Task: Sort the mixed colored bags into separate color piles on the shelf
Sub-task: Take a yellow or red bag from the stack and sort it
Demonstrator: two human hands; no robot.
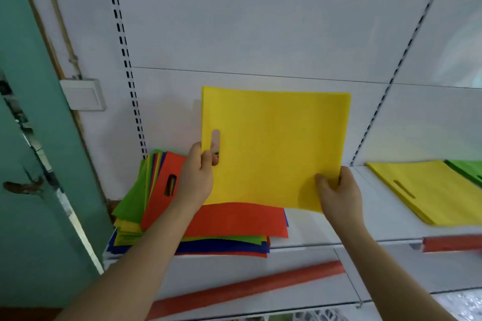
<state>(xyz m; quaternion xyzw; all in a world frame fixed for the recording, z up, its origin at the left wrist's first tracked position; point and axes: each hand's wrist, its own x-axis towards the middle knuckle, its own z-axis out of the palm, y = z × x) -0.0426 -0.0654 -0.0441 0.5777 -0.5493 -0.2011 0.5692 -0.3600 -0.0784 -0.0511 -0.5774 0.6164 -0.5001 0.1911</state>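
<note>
A yellow bag (273, 146) hangs upright in the air above the white shelf (310, 227). My left hand (197, 177) pinches its left edge beside the handle slot, and my right hand (339, 195) grips its lower right corner. Beneath it on the shelf's left lies the mixed pile of bags (208, 227), with an orange bag on top and green, yellow and blue edges showing under it. A pile of yellow bags (427, 190) lies flat on the shelf to the right, and a green bag (469, 172) sits behind it at the frame's edge.
The white back panel (260, 34) with slotted uprights rises behind the shelf. A teal door (39, 164) with a handle stands at the left, next to a wall switch (83, 95). A lower shelf (234, 279) with red price strips runs below.
</note>
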